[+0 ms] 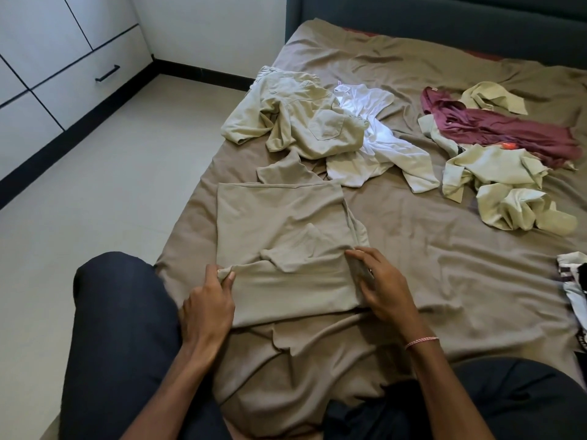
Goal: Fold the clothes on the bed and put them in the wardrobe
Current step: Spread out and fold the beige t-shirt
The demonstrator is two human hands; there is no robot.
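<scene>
I log the tan shirt (pixel 286 223) flat on the bed (pixel 444 265), just ahead of the knees, its near part doubled up over the body. Left hand (pixel 209 300): fingers (pixel 230 277) pinch the fold's left corner, probably to keep the crease taut. Right hand (pixel 384 290) lies on the fold's right edge, fingers bent and blurred, so I cannot tell pinch from press. The unfolded heap (pixel 301 122) waits further up the bed. The white cupboards (pixel 47 58) on the left, likely the wardrobe, stand closed.
</scene>
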